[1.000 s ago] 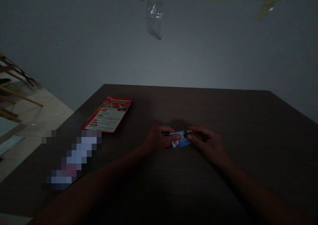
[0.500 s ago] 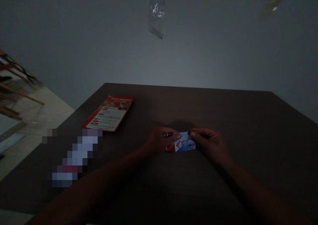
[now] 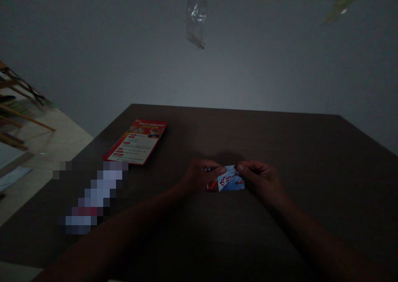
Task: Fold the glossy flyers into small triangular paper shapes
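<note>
Between my hands, above the dark table [image 3: 199, 132], is a small printed card or packet [image 3: 231, 183], mostly blue with white-and-red lettering and a red-orange part at its left. I cannot make out whether it is one piece or several stacked. My left hand [image 3: 203, 175] pinches its left side, thumb lying on the printed face. At the upper right corner, my right hand [image 3: 263, 176] grips it between thumb and fingers. Most of the fingers are hidden behind it.
On the table's left lies a red-bordered printed sheet or booklet [image 3: 137, 143]. Nearer me is a pixelated, pale item [image 3: 101, 195]. A clear plastic bag [image 3: 196, 23] hangs on the wall behind. Wooden furniture legs [image 3: 18, 112] stand on the floor at left.
Both hands keep their hold on the card. It has shifted and tilted very slightly, almost in place; the other things have not moved.
</note>
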Available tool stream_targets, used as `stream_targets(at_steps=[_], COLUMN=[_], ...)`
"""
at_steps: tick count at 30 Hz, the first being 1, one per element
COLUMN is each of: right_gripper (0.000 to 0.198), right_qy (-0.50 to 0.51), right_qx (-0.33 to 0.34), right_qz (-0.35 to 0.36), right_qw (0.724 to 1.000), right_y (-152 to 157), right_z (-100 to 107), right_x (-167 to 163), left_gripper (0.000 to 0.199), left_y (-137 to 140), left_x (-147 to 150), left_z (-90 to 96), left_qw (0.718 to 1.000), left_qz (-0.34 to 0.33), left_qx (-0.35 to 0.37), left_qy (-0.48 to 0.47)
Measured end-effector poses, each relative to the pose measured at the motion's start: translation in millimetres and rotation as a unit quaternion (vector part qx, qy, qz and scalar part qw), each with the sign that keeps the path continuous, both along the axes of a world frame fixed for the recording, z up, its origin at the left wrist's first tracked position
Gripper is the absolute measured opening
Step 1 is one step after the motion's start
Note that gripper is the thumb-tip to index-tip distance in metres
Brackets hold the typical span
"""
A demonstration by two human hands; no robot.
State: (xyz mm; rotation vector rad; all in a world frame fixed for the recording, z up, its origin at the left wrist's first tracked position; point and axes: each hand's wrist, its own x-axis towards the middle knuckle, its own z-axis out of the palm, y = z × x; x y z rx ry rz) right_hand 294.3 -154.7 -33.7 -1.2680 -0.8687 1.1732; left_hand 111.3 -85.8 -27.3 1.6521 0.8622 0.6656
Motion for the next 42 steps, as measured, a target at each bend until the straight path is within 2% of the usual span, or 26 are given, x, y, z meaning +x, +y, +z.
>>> stream_targets(at_steps=[10,15,22,32,35,39,42], right_gripper=[0.021,0.022,0.020,0.022,0.022,0.023,0.023], right_qy=[0.022,0.010,-0.006,-0.028,-0.025,-0.023,-0.034], right_qx=[-0.015,-0.009,-0.002,-0.004,-0.006,-0.017,-0.021], right_qz=[-0.013,-0.007,-0.014,-0.012,-0.009,-0.013,-0.012], right_qw=[1.000,1.000,1.000,1.000,1.000,0.999,0.999], right_y=[3.6,3.4,3.2,4.0,3.5,2.4,1.5], right_z=[-3.6,-3.5,-0.2,-0.6,0.6,4.3,5.6], right_x=[2.5,3.8,4.7,6.0,5.5,3.8,3.1], left_gripper=[0.026,0.029,0.027,0.031,0.030,0.031,0.029], left_y=[1.5,4.2,6.6,7.2,6.0,3.6,2.9], left_x=[-2.2,-2.1,-0.5,-2.5,-3.8,-5.3,-5.6], left_z=[1.2,-0.5,-4.9,-7.5,-7.1,-4.0,-2.6], left_qw=[0.997,0.997,0.999,0.995,0.992,0.979,0.974], left_qz=[-0.015,-0.025,-0.016,-0.053,-0.069,-0.051,-0.052], left_qx=[0.065,0.040,0.013,0.033,0.067,0.174,0.197], left_qy=[0.023,0.061,0.049,0.077,0.082,0.095,0.102])
